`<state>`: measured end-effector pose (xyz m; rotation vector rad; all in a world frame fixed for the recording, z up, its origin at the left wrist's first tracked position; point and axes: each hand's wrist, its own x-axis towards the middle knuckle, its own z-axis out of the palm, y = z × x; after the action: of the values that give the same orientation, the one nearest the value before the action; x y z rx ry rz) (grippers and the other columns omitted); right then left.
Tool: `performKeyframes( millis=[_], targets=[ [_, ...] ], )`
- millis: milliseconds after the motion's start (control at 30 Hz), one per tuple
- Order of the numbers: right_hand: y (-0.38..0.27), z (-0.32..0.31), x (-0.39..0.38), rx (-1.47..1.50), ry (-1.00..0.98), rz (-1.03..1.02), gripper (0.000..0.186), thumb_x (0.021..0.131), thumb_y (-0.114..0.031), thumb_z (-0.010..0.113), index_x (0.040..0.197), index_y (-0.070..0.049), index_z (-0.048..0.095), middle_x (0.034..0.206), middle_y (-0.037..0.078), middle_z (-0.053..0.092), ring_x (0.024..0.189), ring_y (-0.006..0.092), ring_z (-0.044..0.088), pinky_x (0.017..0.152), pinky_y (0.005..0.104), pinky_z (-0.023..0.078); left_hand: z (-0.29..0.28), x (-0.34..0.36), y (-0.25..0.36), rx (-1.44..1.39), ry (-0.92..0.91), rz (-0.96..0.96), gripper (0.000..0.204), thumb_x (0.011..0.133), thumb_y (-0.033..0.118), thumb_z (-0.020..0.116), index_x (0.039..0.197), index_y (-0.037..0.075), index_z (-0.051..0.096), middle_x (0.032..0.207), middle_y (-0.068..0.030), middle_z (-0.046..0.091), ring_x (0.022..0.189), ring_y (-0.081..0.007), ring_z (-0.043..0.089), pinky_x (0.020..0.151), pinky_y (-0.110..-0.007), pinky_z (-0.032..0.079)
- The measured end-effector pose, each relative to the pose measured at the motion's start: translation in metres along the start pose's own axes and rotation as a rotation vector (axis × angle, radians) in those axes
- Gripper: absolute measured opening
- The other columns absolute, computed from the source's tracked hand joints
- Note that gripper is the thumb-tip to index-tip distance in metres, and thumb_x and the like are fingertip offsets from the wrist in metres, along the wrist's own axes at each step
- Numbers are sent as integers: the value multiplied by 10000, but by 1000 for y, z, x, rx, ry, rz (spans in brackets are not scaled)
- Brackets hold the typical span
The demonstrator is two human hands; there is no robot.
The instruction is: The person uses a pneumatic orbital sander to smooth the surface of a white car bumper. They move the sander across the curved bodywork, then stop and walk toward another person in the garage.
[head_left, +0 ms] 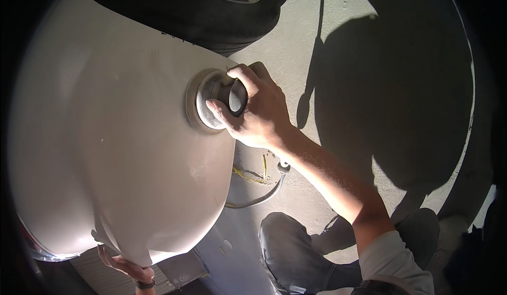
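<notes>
A pale, dull-surfaced car bumper (142, 105) fills the left half of the head view. My right hand (259, 107) wraps over the top of a round sander (207, 102), thumb on the near side and fingers on the far side. The sander's disc lies against the bumper close to its right edge. At the lower left, my left hand (124, 266), with a dark band on the wrist, grips the bumper's bottom edge. Part of that hand is hidden by the panel.
Above the bumper is a car wheel (232, 15) with a black tyre. A grey hose (264, 199) with a fitting runs from below my right wrist past yellow strands (253, 175). A car light (45, 253) shows at lower left. Shadows fall across the concrete floor (296, 41).
</notes>
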<state>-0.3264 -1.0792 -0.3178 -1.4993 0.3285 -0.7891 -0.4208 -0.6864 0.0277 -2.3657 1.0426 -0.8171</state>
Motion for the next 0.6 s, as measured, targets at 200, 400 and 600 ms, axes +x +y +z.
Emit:
performKeyframes(
  millis=[200,400,600],
  targets=[
    [11,-8,19,-199,-32,92,480,897,-410,847,1155,-70,626,1031,174,634,882,280,715,703,383,633,6,-3,-1,-87,49,-16,815,1033,529,301,1634,-20,267,1647,-265,305,1550,-415,295,1220,-640,301],
    [-75,-3,-40,-113,-231,-80,557,845,-383,879,1223,-87,596,1084,197,605,885,287,716,694,372,666,12,0,3,-108,75,38,780,1072,520,330,1639,-5,220,1646,-265,283,1526,-397,323,1216,-608,325],
    [-79,-13,-3,-176,-108,11,490,889,-385,849,1174,-90,580,1062,179,627,869,318,719,666,423,615,9,4,4,-116,62,68,819,1064,528,344,1627,-41,172,1632,-281,224,1536,-407,278,1231,-591,318]
  ],
)
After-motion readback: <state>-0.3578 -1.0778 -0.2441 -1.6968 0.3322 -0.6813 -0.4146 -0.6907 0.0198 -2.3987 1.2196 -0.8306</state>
